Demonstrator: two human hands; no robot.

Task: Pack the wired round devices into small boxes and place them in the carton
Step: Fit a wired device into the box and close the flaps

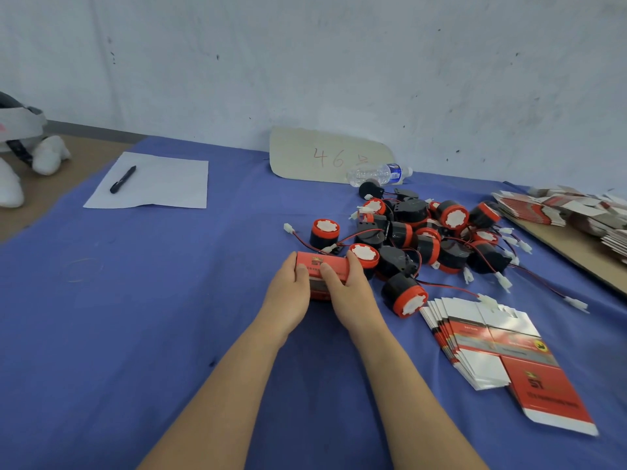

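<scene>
"What are they doing there?"

"Both hands are on one small red box (322, 268). The left hand (290, 295) and right hand (347, 288) each curl round an end, thumbs on top. It's a close grip, low over the blue surface (169, 300)."

"Is a device inside?"

"I can't tell. I'd guess they're closing it up. The thing is to press the flaps squarely, keep the wire tucked clear and not crush the card."

"And the rest?"

"The pile of wired round devices (427, 232) lies just to the right, with the flat boxes (475, 344) nearer. There's no carton in sight."
</scene>
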